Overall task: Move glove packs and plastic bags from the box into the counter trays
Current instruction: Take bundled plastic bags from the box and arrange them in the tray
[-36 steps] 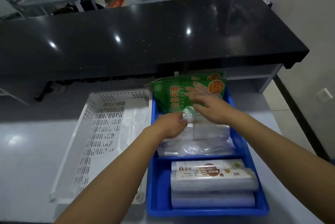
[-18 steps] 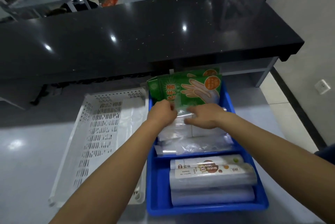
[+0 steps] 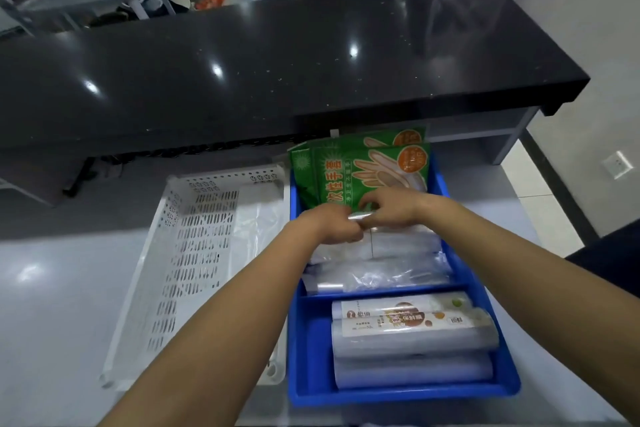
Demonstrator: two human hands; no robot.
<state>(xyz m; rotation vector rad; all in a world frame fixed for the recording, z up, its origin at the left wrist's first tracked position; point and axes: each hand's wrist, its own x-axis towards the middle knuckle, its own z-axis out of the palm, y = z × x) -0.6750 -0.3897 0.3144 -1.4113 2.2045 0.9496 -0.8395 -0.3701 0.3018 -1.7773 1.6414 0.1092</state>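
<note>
Green glove packs (image 3: 360,170) stand upright against the far wall of the blue tray (image 3: 398,397). In front of them lies a pile of clear plastic bags (image 3: 391,260). My left hand (image 3: 332,224) and my right hand (image 3: 388,207) meet over the far edge of that pile, both pinching a clear bag's top edge, just below the green packs. Rolls of plastic bags (image 3: 412,333) with orange and white labels fill the tray's near compartment.
A white perforated tray (image 3: 187,253) lies left of the blue tray, holding a thin clear bag (image 3: 259,219) at its far right. A black counter top (image 3: 277,56) overhangs the far side. A floor and a wall socket (image 3: 618,163) lie to the right.
Both hands have drawn together at the far edge of the clear bags. The right hand slid left from the green pack to meet the left hand.
</note>
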